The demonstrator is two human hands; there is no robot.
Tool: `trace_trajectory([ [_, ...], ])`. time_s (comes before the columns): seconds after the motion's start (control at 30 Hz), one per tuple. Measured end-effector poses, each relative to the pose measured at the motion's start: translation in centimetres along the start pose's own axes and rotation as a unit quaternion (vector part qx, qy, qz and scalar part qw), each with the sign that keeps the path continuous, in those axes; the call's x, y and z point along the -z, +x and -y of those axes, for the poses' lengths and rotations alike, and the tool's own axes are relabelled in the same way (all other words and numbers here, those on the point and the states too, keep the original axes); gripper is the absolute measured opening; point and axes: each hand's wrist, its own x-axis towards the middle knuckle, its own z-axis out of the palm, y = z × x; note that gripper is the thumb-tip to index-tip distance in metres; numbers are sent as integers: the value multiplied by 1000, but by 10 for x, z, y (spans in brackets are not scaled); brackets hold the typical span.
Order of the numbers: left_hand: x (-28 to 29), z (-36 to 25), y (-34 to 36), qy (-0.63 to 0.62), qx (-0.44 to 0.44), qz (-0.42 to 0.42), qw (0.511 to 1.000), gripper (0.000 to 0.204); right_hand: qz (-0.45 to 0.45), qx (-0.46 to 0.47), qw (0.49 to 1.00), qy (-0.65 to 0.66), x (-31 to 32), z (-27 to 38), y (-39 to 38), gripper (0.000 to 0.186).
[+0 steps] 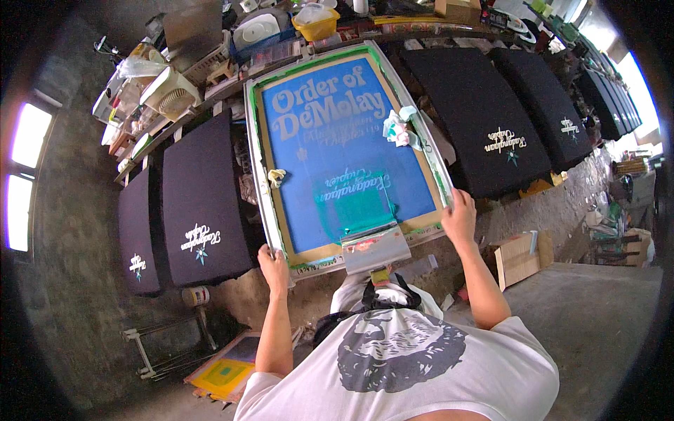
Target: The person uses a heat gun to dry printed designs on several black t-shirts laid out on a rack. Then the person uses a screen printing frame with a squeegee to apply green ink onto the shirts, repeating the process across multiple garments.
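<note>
A screen printing frame (430, 156) with blue mesh, tan tape and green-smeared edges lies before me, its near side toward my body. My left hand (272, 268) grips its near left corner, fingers curled around the rim. At the near right corner my right hand (460, 214) is closed on the same frame. A wide metal squeegee (377, 250) rests on the near edge between my hands, beside a patch of green ink (354, 210) on the mesh. One crumpled stained tissue (398, 132) lies on the right side, and a smaller yellowish wad (276, 177) on the left.
Black printed shirts on boards flank the frame, such as one shirt (200, 203) at left and another (477, 119) at right. Behind runs a cluttered shelf with a yellow tub (316, 24). A cardboard box (523, 258) and a yellow screen (225, 372) sit low down.
</note>
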Motion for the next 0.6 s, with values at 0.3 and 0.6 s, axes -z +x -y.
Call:
trace_trajectory([
  [0.3,-2,1,15,-120,72,28,990,31,142,-189,961,145,-22,-42,22,36],
  [0.6,10,-48,-15,-301,78,6,950,21,25,-160,968,191,-3,-64,25,32],
])
